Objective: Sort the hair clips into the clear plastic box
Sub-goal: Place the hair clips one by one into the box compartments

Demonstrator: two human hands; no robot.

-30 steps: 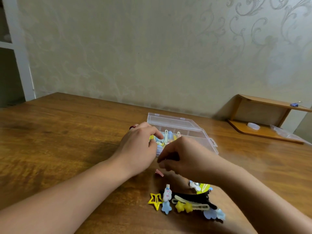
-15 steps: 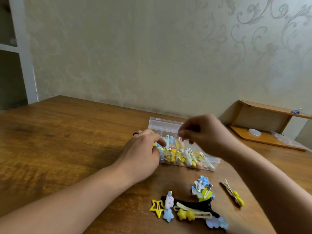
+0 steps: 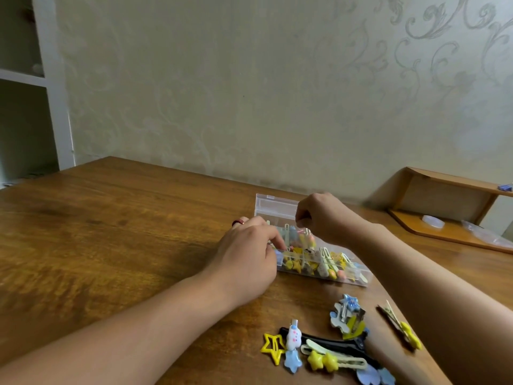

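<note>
Right hand [image 3: 330, 218] lifted from loose clips [image 3: 327, 345] to box [image 3: 322, 262] far edge, grip curled, content unclear, left hand [image 3: 249, 254] fingers touching box's left end, bare surface [image 3: 111, 232] left.

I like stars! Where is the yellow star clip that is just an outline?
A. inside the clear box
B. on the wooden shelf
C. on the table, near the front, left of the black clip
C: the yellow star clip lies on the table, just left of the black clip.

one box [image 3: 277, 208], two hands (left [image 3: 247, 262], right [image 3: 326, 218])
</note>
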